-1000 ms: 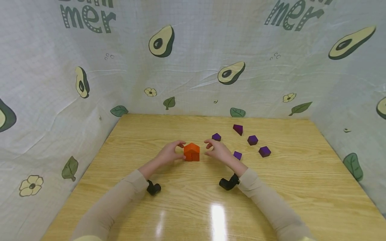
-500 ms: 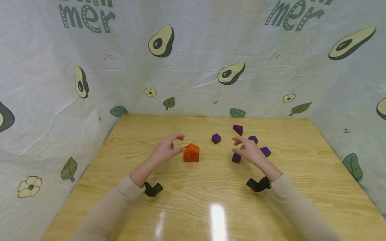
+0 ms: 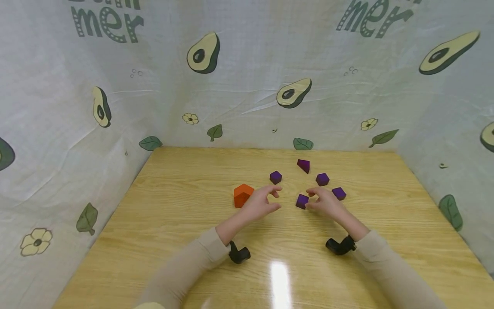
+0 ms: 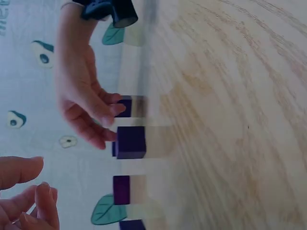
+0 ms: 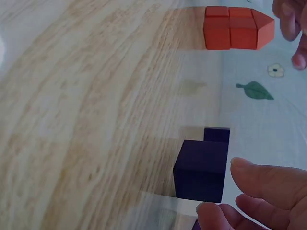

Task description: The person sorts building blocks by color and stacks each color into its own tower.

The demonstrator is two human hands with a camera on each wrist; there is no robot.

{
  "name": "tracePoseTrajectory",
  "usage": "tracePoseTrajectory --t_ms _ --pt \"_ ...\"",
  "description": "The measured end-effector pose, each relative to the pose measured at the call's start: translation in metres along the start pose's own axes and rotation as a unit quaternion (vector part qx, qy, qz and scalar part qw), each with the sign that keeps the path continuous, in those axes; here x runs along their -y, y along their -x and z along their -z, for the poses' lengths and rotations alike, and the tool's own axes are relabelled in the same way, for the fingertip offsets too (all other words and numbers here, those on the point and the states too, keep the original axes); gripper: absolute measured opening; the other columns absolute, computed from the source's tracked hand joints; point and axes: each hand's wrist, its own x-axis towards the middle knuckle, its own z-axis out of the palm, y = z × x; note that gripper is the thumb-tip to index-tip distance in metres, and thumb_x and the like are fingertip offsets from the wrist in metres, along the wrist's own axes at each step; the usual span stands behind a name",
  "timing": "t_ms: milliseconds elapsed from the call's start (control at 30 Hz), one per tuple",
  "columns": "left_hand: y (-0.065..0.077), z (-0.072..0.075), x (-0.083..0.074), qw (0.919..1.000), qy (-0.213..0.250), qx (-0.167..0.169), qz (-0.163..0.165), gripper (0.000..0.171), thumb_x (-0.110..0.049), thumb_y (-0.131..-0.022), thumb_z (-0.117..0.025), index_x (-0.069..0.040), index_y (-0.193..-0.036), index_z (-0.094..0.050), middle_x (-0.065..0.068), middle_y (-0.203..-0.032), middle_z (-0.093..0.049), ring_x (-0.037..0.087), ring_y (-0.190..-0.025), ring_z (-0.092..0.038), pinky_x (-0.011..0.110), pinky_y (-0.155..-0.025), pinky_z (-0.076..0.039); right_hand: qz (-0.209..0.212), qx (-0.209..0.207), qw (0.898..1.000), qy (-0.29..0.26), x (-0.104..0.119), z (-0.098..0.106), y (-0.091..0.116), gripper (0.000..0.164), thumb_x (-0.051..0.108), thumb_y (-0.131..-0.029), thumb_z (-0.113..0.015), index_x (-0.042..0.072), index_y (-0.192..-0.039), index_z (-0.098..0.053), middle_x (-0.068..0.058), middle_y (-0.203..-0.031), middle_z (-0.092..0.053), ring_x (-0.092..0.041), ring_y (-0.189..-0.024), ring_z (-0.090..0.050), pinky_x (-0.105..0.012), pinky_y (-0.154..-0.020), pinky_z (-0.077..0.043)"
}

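Note:
My right hand (image 3: 327, 203) is at a purple cube (image 3: 302, 201), its thumb and fingers parted on the cube's right side. In the right wrist view the thumb and fingertips frame that cube (image 5: 199, 170) without gripping it. My left hand (image 3: 259, 205) hovers left of the cube, with thumb and fingers apart and nothing between them. Behind the left hand stands an orange house-shaped stack of blocks (image 3: 241, 195), partly covered by it in the head view. The right wrist view shows the stack (image 5: 230, 32) with block-shaped pieces and a pointed top.
More purple pieces lie around: a cube (image 3: 275, 177) behind the hands, a wedge-like block (image 3: 304, 165) farther back, and two cubes (image 3: 322, 179) (image 3: 338, 193) right of centre. Cloth printed with avocados (image 3: 247, 124) encloses the wooden table (image 3: 173, 189) at the back and sides.
My right hand has moved right, from beside the orange stack to the purple cube. My left hand has left the stack's left side and moved right, in front of it.

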Motion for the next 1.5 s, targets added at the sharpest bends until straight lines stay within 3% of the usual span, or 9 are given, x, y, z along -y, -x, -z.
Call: tracePoseTrajectory --t_ms 100,200,333,633,1067,1333,1500 --pt "-0.016 -0.019 0.003 0.9996 -0.024 0.005 0.015 0.048 -0.011 -0.082 -0.067 -0.007 -0.127 -0.051 0.008 -0.110 -0.060 0.023 -0.088 -0.058 0.025 -0.072 -0.047 0.009 -0.002 1.000 -0.011 -0.003 -0.003 0.000 0.047 0.022 -0.082 -0.068 -0.010 -0.114 -0.055 -0.026 -0.103 -0.059 -0.023 -0.075 -0.058 -0.035 -0.065 -0.049" --pt "-0.029 -0.033 0.004 0.9972 -0.066 0.017 0.029 0.048 -0.013 -0.083 -0.067 -0.009 -0.128 -0.051 0.006 -0.116 -0.059 0.021 -0.109 -0.054 0.029 -0.089 -0.044 0.004 -0.006 1.000 -0.008 -0.005 -0.006 -0.001 0.041 0.018 -0.082 -0.069 -0.009 -0.111 -0.058 -0.024 -0.101 -0.060 -0.024 -0.077 -0.058 -0.036 -0.066 -0.049" --pt "-0.043 -0.048 0.000 0.9932 -0.104 0.035 0.041 0.047 -0.015 -0.085 -0.065 -0.010 -0.129 -0.051 0.004 -0.120 -0.058 0.018 -0.112 -0.052 0.029 -0.093 -0.042 -0.017 -0.005 1.000 0.012 0.000 -0.007 -0.001 0.036 0.009 -0.081 -0.068 -0.010 -0.109 -0.058 -0.025 -0.102 -0.061 -0.028 -0.082 -0.060 -0.039 -0.069 -0.050" --pt "-0.061 -0.063 0.000 0.9907 -0.117 0.027 0.064 0.041 -0.016 -0.083 -0.067 -0.012 -0.123 -0.057 0.003 -0.115 -0.060 0.015 -0.107 -0.055 0.024 -0.087 -0.044 -0.014 -0.009 1.000 0.023 0.000 -0.011 -0.006 0.030 0.007 -0.081 -0.066 -0.009 -0.106 -0.061 -0.023 -0.100 -0.062 -0.028 -0.084 -0.060 -0.037 -0.069 -0.050" --pt "-0.062 -0.061 0.004 0.9911 -0.088 0.029 0.095 0.033 -0.017 -0.082 -0.069 -0.012 -0.113 -0.064 0.001 -0.110 -0.064 0.014 -0.100 -0.058 0.023 -0.082 -0.045 -0.008 -0.010 0.999 0.041 0.005 -0.015 -0.004 0.028 0.009 -0.080 -0.068 -0.003 -0.105 -0.064 -0.018 -0.100 -0.064 -0.016 -0.070 -0.058 -0.028 -0.061 -0.046" --pt "-0.056 -0.057 0.009 0.9886 -0.110 0.045 0.092 0.031 -0.021 -0.080 -0.071 -0.012 -0.110 -0.065 0.001 -0.105 -0.064 0.013 -0.096 -0.057 0.024 -0.080 -0.045 0.011 0.014 1.000 0.004 0.007 -0.019 -0.003 0.026 0.007 -0.082 -0.066 -0.004 -0.105 -0.063 -0.017 -0.102 -0.064 -0.013 -0.068 -0.053 -0.026 -0.061 -0.044" --pt "-0.048 -0.053 0.012 0.9899 -0.093 0.053 0.093 0.031 -0.020 -0.079 -0.073 -0.011 -0.107 -0.065 0.001 -0.103 -0.064 0.013 -0.091 -0.057 0.024 -0.078 -0.045 0.021 0.024 0.999 -0.019 0.011 -0.023 -0.001 0.028 0.008 -0.082 -0.067 -0.003 -0.107 -0.063 -0.015 -0.101 -0.063 -0.011 -0.065 -0.051 -0.023 -0.058 -0.042"
